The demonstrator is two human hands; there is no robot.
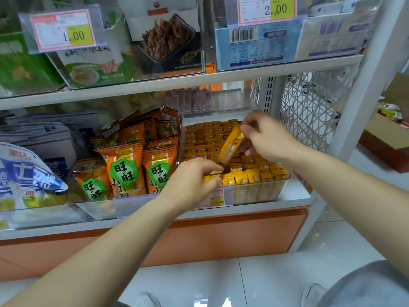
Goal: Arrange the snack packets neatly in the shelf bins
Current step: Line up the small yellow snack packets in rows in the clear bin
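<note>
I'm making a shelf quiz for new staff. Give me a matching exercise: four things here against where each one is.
Things:
1 loose yellow packet
2 orange packets
3 blue-and-white bag
4 2.00 price tag

Places:
A upper shelf, right side
B pinched in the right hand
C bin left of the yellow-packet bin
D lower shelf, far left

Pairs: 1-B, 2-C, 3-D, 4-A

You are working with left hand [190, 180], right hand [265, 136] and 2 forearms [115, 238] bare. You are wearing grey cloth [365, 284] on your right leg, plus a pale grey left shoe [147, 300] and right shoe [313, 294].
</note>
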